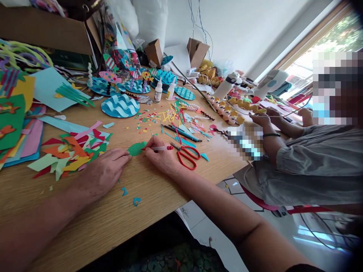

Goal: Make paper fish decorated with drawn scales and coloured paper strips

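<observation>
A green fish-shaped or leaf-shaped paper cutout (136, 148) with fine marks on it lies on the wooden table between my hands. My left hand (103, 172) rests flat, fingers stretched out, its fingertips touching the cutout's left edge. A pen (162, 148) with a clear barrel and red ends is pinched in my right hand (163, 160), its tip at the cutout's right end. Just right of that hand lies a pair of red-handled scissors (188, 155). Dark pens (184, 134) lie behind them, and small blue paper scraps (136, 201) lie nearer the front edge.
Coloured paper scraps (75, 151) are heaped at left. Behind stand a blue wavy disc (120, 106), glue bottles (158, 92) and fish decorations (110, 77). At right, a person in a grey sleeve (306, 151) handles a thin strand beside a row of small figures (227, 111).
</observation>
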`<state>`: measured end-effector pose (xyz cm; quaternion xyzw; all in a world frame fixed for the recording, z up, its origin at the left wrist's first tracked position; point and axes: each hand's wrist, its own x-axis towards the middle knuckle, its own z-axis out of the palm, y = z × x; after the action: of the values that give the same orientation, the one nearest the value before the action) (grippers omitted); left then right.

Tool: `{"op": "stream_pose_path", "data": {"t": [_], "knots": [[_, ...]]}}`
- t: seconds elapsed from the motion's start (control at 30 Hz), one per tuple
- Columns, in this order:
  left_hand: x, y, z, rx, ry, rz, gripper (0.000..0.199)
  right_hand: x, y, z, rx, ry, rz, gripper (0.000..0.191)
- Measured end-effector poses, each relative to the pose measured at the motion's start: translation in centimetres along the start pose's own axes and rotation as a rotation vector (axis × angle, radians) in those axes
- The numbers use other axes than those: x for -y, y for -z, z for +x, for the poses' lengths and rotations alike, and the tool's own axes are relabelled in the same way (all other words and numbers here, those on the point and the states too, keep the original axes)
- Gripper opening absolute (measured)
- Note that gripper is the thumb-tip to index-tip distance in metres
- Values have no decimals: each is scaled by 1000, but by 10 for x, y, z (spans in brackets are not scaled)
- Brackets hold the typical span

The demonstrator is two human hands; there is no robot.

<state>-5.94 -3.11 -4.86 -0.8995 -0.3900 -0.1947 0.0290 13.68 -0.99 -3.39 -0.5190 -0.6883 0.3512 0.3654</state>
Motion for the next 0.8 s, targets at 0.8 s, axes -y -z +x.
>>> {"op": "stream_pose_path", "data": {"t": [0.8], "knots": [[-2,2,0,32,29,-46,41,-4,0,2,-42,-11,70,6]]}}
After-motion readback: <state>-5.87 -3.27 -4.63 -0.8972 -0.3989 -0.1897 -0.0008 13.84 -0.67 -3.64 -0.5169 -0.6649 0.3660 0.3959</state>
